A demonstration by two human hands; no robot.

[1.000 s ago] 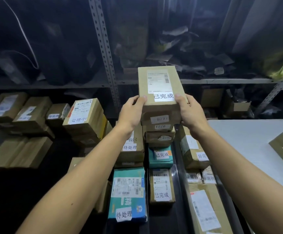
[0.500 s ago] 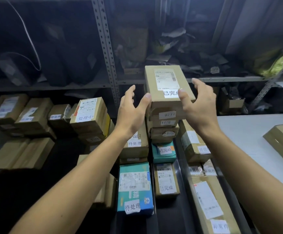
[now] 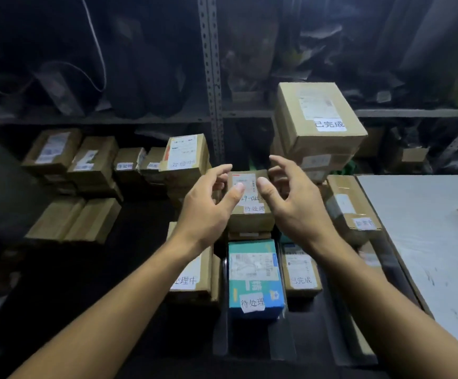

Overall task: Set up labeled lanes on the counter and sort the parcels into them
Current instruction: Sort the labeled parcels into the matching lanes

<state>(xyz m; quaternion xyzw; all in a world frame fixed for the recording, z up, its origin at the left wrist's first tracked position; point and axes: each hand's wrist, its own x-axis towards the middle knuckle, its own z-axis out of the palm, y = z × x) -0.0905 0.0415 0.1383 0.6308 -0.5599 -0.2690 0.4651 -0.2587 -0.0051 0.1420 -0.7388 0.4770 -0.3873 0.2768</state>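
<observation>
A brown parcel tagged 已完成 (image 3: 318, 119) rests on top of a tall stack of cardboard boxes at the back. My left hand (image 3: 208, 203) and my right hand (image 3: 293, 203) hover in front, lower and to the left of that stack, fingers spread, holding nothing. Between them stands a smaller brown parcel tagged 待处理 (image 3: 249, 206). Below it lies a teal box tagged 待处理 (image 3: 253, 280). To its right sits a brown box tagged 已完成 (image 3: 300, 272). A taller box tagged 处理中 (image 3: 185, 154) stands at the left.
Rows of brown parcels (image 3: 71, 160) fill the dark counter at the left. A white table top (image 3: 424, 228) lies at the right, with labeled boxes (image 3: 351, 209) along its edge. A perforated metal shelf post (image 3: 211, 77) rises behind the parcels, with dark bags on the shelf.
Both hands have let go of the 已完成 parcel, which now rests on the tall stack. They have dropped down and to the left, open, either side of the 待处理 parcel.
</observation>
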